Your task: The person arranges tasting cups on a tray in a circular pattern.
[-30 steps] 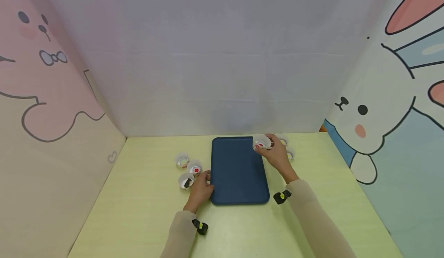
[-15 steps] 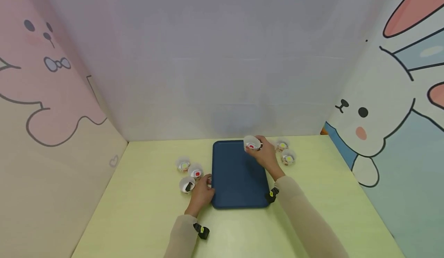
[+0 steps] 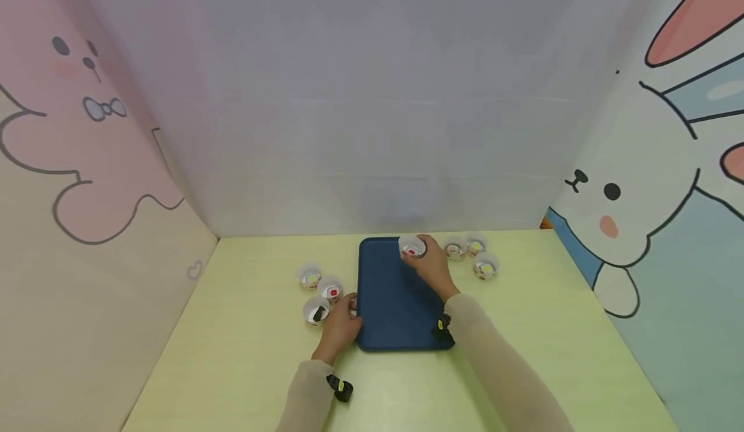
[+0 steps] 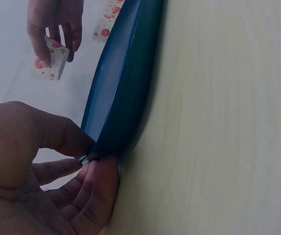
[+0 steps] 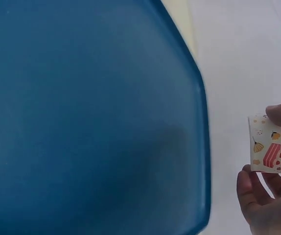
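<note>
The blue tray [image 3: 398, 309] lies on the table, its rim pinched at the left side by my left hand [image 3: 338, 329]. In the left wrist view, the thumb and fingers of my left hand [image 4: 57, 166] close on the edge of the tray [image 4: 116, 93]. Over the far end of the tray my right hand [image 3: 433, 268] holds a small white paper cup [image 3: 412, 246] with something red inside. The right wrist view shows the patterned side of this cup [image 5: 272, 147] between the thumb and fingers of my right hand [image 5: 272, 196], beyond the rim of the tray [image 5: 205, 147].
Left of the tray stand three cups: one with a yellowish item [image 3: 310, 277], one with a red item [image 3: 330, 288], one with a black item [image 3: 316, 310]. Right of it are three more cups [image 3: 455, 248], [image 3: 476, 245], [image 3: 485, 267]. A white wall [image 3: 372, 128] rises behind the table.
My right hand has carried its cup leftward over the far end of the tray, uncovering the cups on the right. My left hand keeps its hold on the tray's edge.
</note>
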`<state>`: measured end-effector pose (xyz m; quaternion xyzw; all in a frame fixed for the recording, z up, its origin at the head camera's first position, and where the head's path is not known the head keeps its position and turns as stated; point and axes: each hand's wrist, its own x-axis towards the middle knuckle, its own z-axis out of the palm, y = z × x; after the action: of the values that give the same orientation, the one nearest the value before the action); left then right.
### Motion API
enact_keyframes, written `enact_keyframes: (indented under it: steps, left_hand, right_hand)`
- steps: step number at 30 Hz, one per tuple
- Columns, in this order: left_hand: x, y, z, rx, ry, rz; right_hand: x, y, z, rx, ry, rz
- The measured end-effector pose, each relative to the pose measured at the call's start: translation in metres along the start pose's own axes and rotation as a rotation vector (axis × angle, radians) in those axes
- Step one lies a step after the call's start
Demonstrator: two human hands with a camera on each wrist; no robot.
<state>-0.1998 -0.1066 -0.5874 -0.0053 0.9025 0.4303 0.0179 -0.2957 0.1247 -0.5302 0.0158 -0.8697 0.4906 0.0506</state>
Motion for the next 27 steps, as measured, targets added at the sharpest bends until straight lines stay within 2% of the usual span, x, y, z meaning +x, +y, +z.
enact_keyframes:
  steps: [5, 16, 27]
  left_hand:
    - [-0.001, 0.001, 0.0, -0.011, -0.004, 0.003]
    - [0.0, 0.001, -0.001, -0.024, -0.01, -0.008]
    - [0.0, 0.0, 0.0, -0.02, -0.015, -0.011]
  right_hand:
    - [0.007, 0.008, 0.01, -0.02, 0.026, -0.008]
    - [0.018, 0.026, 0.037, -0.05, 0.019, -0.005]
    - [0.019, 0.028, 0.045, -0.071, 0.027, -0.008]
